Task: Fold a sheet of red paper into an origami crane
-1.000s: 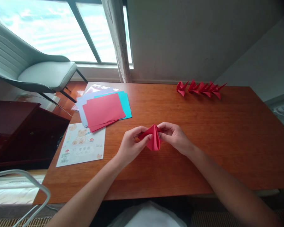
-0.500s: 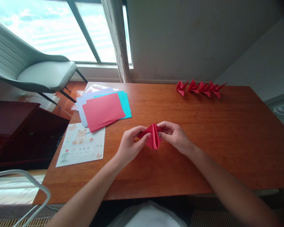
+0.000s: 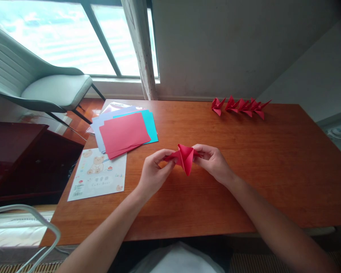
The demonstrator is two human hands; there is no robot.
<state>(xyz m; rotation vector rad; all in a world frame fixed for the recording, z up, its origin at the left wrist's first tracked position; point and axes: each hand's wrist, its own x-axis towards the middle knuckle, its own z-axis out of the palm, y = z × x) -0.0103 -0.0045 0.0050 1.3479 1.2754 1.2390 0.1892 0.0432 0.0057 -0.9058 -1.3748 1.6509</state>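
A red folded paper piece point(image 3: 186, 158) is held between my two hands over the wooden table point(image 3: 170, 208). My left hand point(image 3: 156, 167) pinches its left point between thumb and fingers. On the other side, my right hand point(image 3: 211, 161) grips the right point in the same way. The paper's middle spreads into a wide facet that tapers to a tip at the bottom, with another peak at the top. Several finished red origami figures point(image 3: 238, 106), with pointed wings and tails, stand in a row near the table's far right edge.
Red paper sheets point(image 3: 125, 132) lie on blue and lilac sheets point(image 3: 150, 127) at the table's left. In front of them is a white sheet with bear drawings point(image 3: 98, 176). A pale chair point(image 3: 57, 89) stands beyond the left corner, near the window and curtain point(image 3: 139, 45).
My hands have moved slightly apart, each now on an outer point. The paper's narrow upright central folds have opened into a broad facet.
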